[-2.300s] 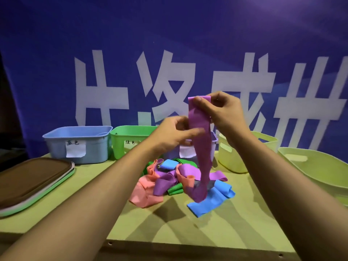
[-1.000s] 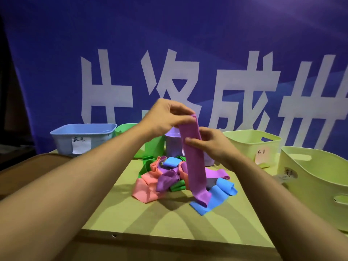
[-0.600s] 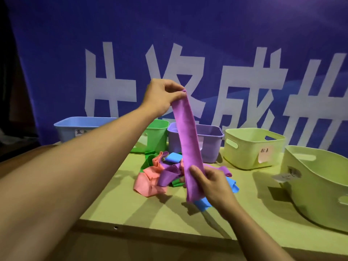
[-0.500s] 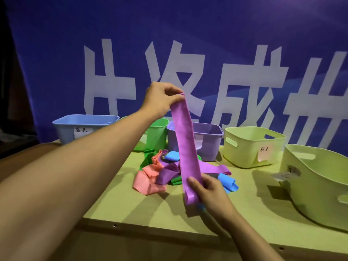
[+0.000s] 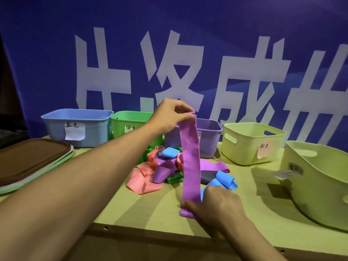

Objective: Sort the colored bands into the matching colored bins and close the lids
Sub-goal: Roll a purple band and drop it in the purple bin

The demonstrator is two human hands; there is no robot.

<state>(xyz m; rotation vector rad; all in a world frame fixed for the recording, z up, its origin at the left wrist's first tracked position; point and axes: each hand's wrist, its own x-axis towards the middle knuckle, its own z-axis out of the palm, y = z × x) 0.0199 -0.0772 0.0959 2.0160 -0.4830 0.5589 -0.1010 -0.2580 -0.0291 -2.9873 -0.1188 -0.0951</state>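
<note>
Purple band (image 5: 190,157): flat, smooth strip, hanging taut and upright over the bench (image 5: 150,210). Right hand (image 5: 212,204) fingers pinching its folded lower end near the front edge; left hand (image 5: 171,117) fingers pinching its top, before the purple bin (image 5: 209,140).

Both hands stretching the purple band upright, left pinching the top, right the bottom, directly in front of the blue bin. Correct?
Not the blue bin. In the head view the purple band, left hand on top, right hand below, stands before the purple bin.
</note>
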